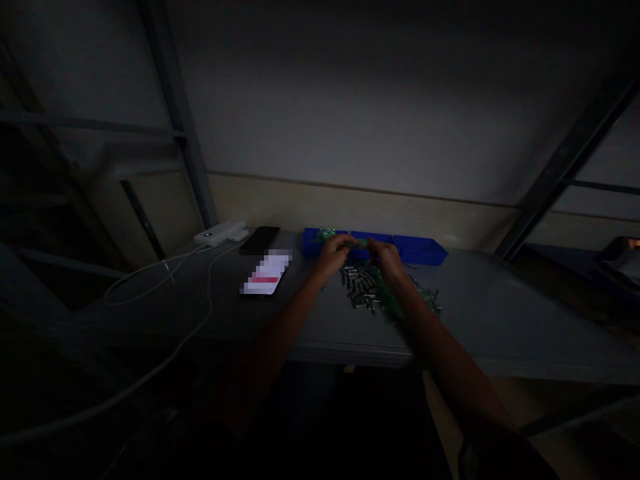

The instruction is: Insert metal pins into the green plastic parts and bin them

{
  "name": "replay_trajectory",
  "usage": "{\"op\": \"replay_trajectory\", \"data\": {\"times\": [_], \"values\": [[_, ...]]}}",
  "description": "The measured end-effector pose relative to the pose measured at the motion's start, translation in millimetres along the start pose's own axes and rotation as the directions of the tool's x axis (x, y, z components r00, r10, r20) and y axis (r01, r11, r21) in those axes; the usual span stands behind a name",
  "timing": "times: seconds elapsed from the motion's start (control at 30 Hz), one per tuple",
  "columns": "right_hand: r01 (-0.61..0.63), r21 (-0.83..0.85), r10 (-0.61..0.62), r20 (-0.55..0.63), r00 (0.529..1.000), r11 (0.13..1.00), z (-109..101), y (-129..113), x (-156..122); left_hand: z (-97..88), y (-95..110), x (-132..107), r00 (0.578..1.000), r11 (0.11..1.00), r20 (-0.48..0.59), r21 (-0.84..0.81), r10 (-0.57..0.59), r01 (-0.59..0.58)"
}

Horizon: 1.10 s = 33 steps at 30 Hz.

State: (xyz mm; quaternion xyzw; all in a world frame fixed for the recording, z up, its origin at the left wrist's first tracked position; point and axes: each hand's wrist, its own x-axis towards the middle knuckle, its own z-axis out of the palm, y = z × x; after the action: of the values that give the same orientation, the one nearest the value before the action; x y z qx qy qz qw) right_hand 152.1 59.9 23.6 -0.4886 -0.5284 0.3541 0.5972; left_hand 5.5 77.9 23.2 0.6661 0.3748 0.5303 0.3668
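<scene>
The head camera looks forward and down across the tabletop (480,307), facing a wall (350,113). The left hand (334,255) and right hand (387,259) appear mid-distance.

Left on surface (500,320): lit phone (270,270), screen pixelated; dark phone-like slab (260,240) just behind. White box (215,233) beside slab, white cable (209,293) running off front edge. Metal upright (193,160), pale wall (350,120) behind.

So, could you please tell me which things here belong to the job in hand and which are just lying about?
Apparently part of the job:
green piece held between left hand and right hand
small metal parts
blue bins

Apparently just lying about:
lit phone
dark phone
white device
white cable
</scene>
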Motion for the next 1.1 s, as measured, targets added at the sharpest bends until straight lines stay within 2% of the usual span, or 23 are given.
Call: {"op": "replay_trajectory", "data": {"times": [0.17, 0.3, 0.4, 0.53, 0.7, 0.8, 0.93, 1.03, 1.1], "values": [[0.068, -0.056, -0.072, -0.077, 0.994, 0.996, 0, -3, -3, -1.9, -4, 1, 1.0, 0.995, 0.007, 0.098, 0.007, -0.007], [0.109, -0.088, -0.115, -0.07, 0.991, 0.99, 0, -7, -3, -2.2, 1, 1, 0.999, 0.991, -0.006, 0.123, -0.047, 0.048], [0.138, -0.118, -0.143, -0.035, 0.989, 0.983, 1, -6, -3, -3.1, 7, -2, 0.986, 0.985, -0.014, 0.047, -0.168, 0.169], [0.252, -0.203, -0.246, 0.053, 0.968, 0.946, 5, 0, -3, -4.7, 9, -2, 0.937, 0.937, 0.013, -0.033, -0.349, 0.349], [0.419, -0.346, -0.361, 0.22, 0.906, 0.84, 7, 6, -6, -3.1, 7, 2, 0.914, 0.883, 0.045, -0.244, -0.403, 0.401], [0.44, -0.377, -0.367, 0.251, 0.896, 0.815, 6, 4, -8, -1.0, 6, 2, 0.928, 0.895, 0.018, -0.258, -0.373, 0.365], [0.392, -0.398, -0.333, 0.213, 0.919, 0.829, 4, -3, -11, 1.5, 3, -1, 0.966, 0.963, -0.034, -0.101, -0.255, 0.251], [0.324, -0.36, -0.282, 0.165, 0.945, 0.875, 6, -5, -11, 3.1, 0, -2, 0.995, 0.992, -0.078, 0.108, -0.059, 0.068], [0.247, -0.302, -0.215, 0.134, 0.967, 0.921, 8, -5, -11, 4.1, -2, -2, 0.995, 0.967, -0.056, 0.243, 0.087, -0.071]]}}
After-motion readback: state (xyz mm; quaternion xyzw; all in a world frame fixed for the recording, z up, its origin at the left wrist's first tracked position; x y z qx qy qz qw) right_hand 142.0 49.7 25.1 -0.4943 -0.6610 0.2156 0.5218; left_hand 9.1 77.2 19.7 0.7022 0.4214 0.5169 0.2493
